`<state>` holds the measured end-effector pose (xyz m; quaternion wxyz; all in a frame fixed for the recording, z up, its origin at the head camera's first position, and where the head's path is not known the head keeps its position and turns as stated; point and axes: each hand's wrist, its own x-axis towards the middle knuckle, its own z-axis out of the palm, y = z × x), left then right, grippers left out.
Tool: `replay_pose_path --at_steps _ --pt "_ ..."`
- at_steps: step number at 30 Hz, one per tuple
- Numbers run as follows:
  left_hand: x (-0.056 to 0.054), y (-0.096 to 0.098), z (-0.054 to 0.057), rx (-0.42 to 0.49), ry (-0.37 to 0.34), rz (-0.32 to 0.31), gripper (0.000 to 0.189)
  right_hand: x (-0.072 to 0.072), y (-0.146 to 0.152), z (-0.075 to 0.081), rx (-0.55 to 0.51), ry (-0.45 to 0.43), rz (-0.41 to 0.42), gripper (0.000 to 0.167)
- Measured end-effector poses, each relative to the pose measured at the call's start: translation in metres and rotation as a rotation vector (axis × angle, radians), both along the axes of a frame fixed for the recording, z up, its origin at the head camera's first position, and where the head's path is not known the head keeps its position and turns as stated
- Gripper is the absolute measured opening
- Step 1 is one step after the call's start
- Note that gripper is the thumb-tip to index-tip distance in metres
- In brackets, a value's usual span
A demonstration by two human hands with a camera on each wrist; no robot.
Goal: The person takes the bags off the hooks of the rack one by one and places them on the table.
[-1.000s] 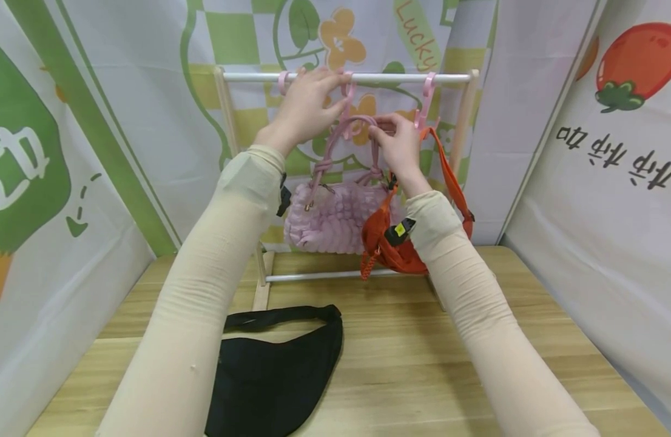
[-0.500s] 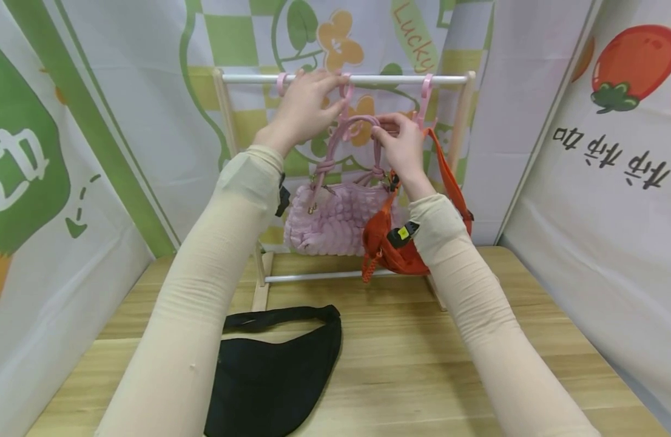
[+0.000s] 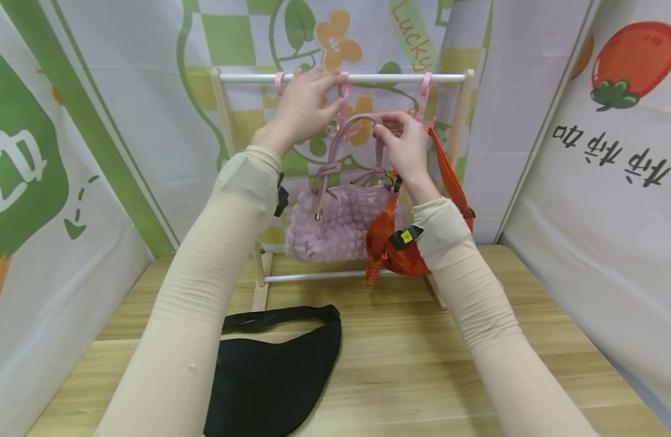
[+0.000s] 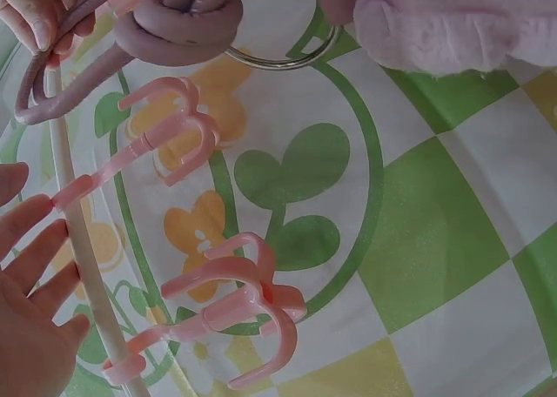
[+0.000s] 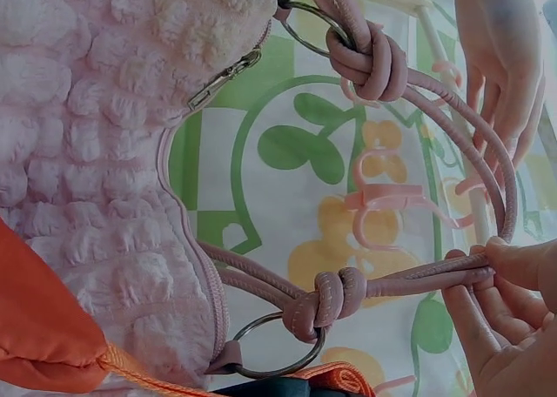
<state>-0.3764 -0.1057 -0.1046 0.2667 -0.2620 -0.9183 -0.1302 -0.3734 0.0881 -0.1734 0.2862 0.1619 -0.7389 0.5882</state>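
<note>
A pink puffy handbag (image 3: 330, 224) hangs by its knotted handle (image 5: 435, 97) from my right hand (image 3: 407, 149), whose thumb and fingers pinch the handle's upper right part. In the right wrist view, the handle loop stands in front of a pink hook (image 5: 387, 201), apart from it as far as I can tell. My left hand (image 3: 303, 106) is up at the white rod (image 4: 71, 214). Its fingers are spread and fairly straight, one fingertip touching the top of the middle pink hook (image 4: 144, 144). Another pink hook (image 4: 235, 314) hangs to its left on the rod.
An orange waist bag (image 3: 401, 255) hangs from the right-hand hook (image 3: 424, 97), partly in front of the handbag and behind my right forearm. A black crescent bag (image 3: 275, 376) lies on the wooden table (image 3: 401, 376), partly hidden by my left arm. Printed cloth walls enclose the table.
The pink handbag has shifted slightly right and its bottom has swung toward me. My right hand has moved a little right with the handle. The left hand stays at the rod.
</note>
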Motion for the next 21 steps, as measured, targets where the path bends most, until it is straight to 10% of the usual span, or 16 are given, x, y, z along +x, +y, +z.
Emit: replay_pose_path --at_steps 21 --pt "-0.001 0.000 -0.003 -0.002 0.015 0.001 0.049 0.014 0.000 0.000 -0.097 -0.014 0.034 0.026"
